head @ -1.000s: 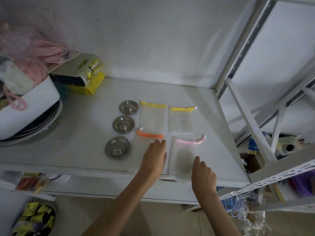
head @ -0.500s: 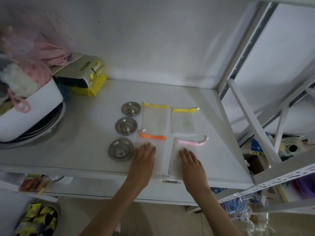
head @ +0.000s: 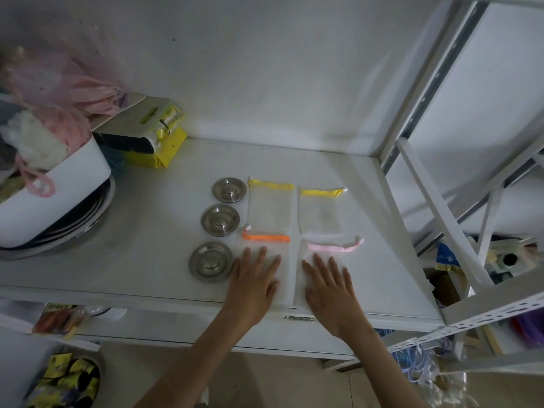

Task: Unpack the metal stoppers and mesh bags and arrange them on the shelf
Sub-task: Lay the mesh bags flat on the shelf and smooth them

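Three round metal stoppers lie in a column on the white shelf (head: pixel 147 245): far (head: pixel 229 190), middle (head: pixel 220 220) and near (head: pixel 211 262). Right of them lie several flat mesh bags in a grid: two with yellow tops at the back (head: pixel 270 207) (head: pixel 320 210), one with an orange top (head: pixel 265 237) and one with a pink top (head: pixel 334 247) in front. My left hand (head: pixel 254 285) lies flat, fingers spread, on the orange-topped bag. Flat on the pink-topped bag rests my right hand (head: pixel 331 290). Neither hand grips anything.
A white bin (head: pixel 56 189) stuffed with pink and white mesh sits on metal plates at the shelf's left. A yellow-and-black package (head: pixel 150 136) lies behind it. The shelf post (head: pixel 424 92) and braces rise at right, with clutter on lower shelves and the floor.
Both hands slid forward from the shelf's front edge onto the two near bags and flattened on them. The pink-topped bag now lies straighter and level with the orange one.
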A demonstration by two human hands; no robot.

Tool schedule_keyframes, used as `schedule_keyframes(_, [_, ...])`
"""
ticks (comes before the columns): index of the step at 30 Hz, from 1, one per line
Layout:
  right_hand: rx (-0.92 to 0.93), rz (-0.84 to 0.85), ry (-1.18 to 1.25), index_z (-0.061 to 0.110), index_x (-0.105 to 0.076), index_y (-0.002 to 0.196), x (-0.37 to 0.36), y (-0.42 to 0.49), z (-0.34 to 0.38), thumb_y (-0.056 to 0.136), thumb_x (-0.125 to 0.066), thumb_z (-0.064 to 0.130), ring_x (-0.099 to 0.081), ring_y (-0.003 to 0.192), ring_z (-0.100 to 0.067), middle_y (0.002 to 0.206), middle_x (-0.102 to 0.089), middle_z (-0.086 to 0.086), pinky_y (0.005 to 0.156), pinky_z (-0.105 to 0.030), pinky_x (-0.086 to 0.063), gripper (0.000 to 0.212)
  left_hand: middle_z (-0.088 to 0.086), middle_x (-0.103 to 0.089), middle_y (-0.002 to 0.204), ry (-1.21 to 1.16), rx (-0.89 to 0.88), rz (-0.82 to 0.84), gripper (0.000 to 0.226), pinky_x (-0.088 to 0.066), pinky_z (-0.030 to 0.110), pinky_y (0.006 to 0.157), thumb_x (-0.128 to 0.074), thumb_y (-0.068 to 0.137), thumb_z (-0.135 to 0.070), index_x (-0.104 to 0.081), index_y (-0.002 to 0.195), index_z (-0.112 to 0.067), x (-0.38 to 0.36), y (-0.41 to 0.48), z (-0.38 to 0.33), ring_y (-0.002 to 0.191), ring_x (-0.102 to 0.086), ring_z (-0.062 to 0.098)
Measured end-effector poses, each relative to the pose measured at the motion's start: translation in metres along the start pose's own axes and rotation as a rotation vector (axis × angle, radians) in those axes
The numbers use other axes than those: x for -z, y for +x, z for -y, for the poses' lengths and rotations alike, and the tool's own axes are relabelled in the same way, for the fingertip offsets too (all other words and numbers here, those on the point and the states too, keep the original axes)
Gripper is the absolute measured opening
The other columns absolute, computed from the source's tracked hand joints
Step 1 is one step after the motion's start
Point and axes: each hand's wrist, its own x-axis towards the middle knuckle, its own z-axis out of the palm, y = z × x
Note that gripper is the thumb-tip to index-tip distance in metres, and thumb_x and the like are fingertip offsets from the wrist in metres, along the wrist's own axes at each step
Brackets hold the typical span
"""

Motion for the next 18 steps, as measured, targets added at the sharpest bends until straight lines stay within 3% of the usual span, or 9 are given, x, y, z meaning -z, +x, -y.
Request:
schedule_keyframes(2, [-0.040, -0.040, 0.033, 0.028, -0.027, 0.147, 0.016, 0.005, -0.003, 0.076, -0.003, 0.053, -0.005, 0.148, -0.028, 0.159, -0.018, -0.001, 0.119, -0.044, 0.002, 0.079, 0.009, -0.021, 0.159, -0.002, 0.008, -0.007, 0.048, -0.021, 0.054, 0.116, -0.033, 0.099, -0.039, -0.032, 0.145, -0.026, 0.011, 0.008, 0.001, 0.146, -0.019, 0.036])
schedule_keyframes(5, [-0.075, -0.260, 0.094, 0.020, -0.044, 0.138, 0.033, 0.025, 0.000, 0.092, -0.031, 0.035, -0.025, 0.142, -0.029, 0.149, -0.039, -0.007, 0.118, -0.044, -0.012, 0.050, 0.015, -0.054, 0.139, -0.010, -0.014, -0.170, 0.047, -0.042, 0.053, 0.106, -0.033, 0.091, -0.035, -0.058, 0.126, -0.016, 0.023, 0.033, 0.002, 0.125, -0.053, 0.036])
schedule_keyframes(9, [-0.171, -0.218, 0.107, 0.021, -0.029, 0.148, 0.033, 0.070, 0.000, 0.101, -0.032, 0.031, -0.010, 0.148, -0.030, 0.160, -0.019, -0.009, 0.120, -0.043, -0.005, 0.048, 0.008, -0.029, 0.156, -0.047, -0.003, -0.103, 0.048, -0.023, 0.042, 0.120, -0.033, 0.101, -0.028, -0.028, 0.147, -0.017, 0.021, 0.080, 0.007, 0.143, -0.029, 0.025])
schedule_keyframes(12, [-0.210, -0.125, 0.074, 0.026, -0.024, 0.150, 0.028, 0.094, -0.001, 0.101, -0.027, 0.036, -0.008, 0.147, -0.036, 0.160, -0.014, -0.014, 0.120, -0.046, -0.006, 0.050, 0.011, -0.026, 0.157, -0.044, 0.010, -0.046, 0.047, -0.021, 0.039, 0.121, -0.031, 0.102, -0.030, -0.028, 0.147, -0.016, 0.017, 0.106, 0.012, 0.145, -0.024, 0.025])
schedule_keyframes(18, [-0.201, -0.100, 0.040, 0.032, -0.024, 0.149, 0.036, 0.122, -0.008, 0.101, -0.025, 0.040, -0.011, 0.146, -0.036, 0.160, -0.015, -0.013, 0.119, -0.044, -0.010, 0.049, 0.012, -0.020, 0.159, -0.020, 0.049, 0.018, 0.047, -0.015, 0.038, 0.121, -0.030, 0.102, -0.029, -0.026, 0.148, -0.016, 0.025, 0.137, 0.016, 0.146, -0.020, 0.026])
